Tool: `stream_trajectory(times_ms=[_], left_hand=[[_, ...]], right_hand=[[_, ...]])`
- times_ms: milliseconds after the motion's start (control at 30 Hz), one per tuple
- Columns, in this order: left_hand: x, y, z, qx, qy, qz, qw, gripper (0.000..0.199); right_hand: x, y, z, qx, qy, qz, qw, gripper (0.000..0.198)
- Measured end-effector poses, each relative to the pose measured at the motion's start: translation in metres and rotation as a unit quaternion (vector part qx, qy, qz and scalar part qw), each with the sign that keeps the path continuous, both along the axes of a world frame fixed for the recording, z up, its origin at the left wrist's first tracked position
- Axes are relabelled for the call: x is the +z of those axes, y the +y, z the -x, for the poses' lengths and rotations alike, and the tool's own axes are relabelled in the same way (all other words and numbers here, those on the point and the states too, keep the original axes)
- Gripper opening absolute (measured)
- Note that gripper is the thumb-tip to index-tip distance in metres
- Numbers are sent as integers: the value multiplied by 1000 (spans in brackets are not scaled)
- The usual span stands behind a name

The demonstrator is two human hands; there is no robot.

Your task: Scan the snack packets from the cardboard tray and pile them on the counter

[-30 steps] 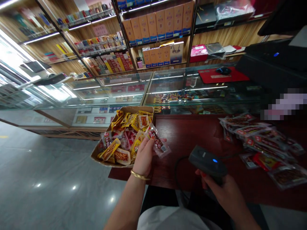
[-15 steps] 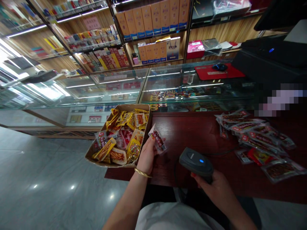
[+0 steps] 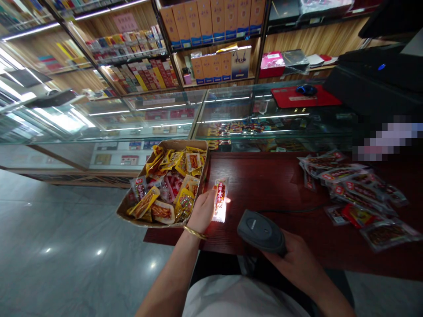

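One slim clear packet with red printing is up over the counter, pinched along its left side by the person's left hand. Its long axis runs nearly straight away from the person, the far end leaning slightly right, lettering facing up; a bright glow floods the near end. To its right, apart from it, a dark scanner sits in the closed right hand, its long axis slanting from the hand up toward the left, head toward the packet; the fingers underneath I can't make out. Just left of the packet, an open carton heaped with yellow and red pouches crowds the left hand. A black cable crosses the wood beyond the scanner. Farther right lies a loose pile of clear packets, and behind everything a glass display case walls off the far side.
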State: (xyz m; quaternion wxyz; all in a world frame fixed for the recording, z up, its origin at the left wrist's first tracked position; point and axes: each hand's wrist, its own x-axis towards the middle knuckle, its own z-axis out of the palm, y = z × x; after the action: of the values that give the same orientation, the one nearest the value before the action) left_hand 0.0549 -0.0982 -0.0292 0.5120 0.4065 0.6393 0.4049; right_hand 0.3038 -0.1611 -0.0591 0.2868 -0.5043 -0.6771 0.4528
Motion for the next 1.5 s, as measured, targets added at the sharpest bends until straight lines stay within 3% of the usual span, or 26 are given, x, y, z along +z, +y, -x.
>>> stream_trajectory(times_ms=[300, 400, 467, 600, 767, 933, 1100, 1200, 1300, 1433, 1500], left_hand=[[-2, 5, -2, -16, -41, 17, 999, 55], [-9, 12, -13, -44, -95, 1, 995, 41], [-16, 24, -27, -74, -122, -25, 989, 44], [-23, 63, -78, -179, -36, -149, 972, 31], [-8, 131, -172, -264, 201, -289, 898, 29], [3, 182, -260, -359, 359, -293, 810, 39], [2, 200, -299, -432, 366, -274, 777, 39], [6, 196, -291, -440, 356, -270, 779, 41], [16, 172, -248, -402, 338, -288, 801, 45], [36, 99, -141, -292, 278, -365, 839, 40], [43, 54, -77, -233, 284, -363, 857, 34]], right_hand=[[-1, 1, -4, 8, 4, 16, 1000, 28], [1, 1, -5, -6, 39, 14, 999, 28], [1, 0, -9, -35, 62, 11, 997, 26], [0, -6, -22, -135, 79, -9, 988, 16], [3, -14, -40, -228, 74, -41, 970, 19], [-5, -22, -54, -252, 67, -28, 965, 21], [-18, -32, -58, -298, 80, -37, 951, 31], [-14, -32, -55, -303, 71, -37, 950, 34], [-5, -31, -47, -286, 74, -22, 955, 33], [-6, -26, -30, -264, 89, 9, 960, 28], [-12, -20, -21, -233, 84, 22, 969, 25]])
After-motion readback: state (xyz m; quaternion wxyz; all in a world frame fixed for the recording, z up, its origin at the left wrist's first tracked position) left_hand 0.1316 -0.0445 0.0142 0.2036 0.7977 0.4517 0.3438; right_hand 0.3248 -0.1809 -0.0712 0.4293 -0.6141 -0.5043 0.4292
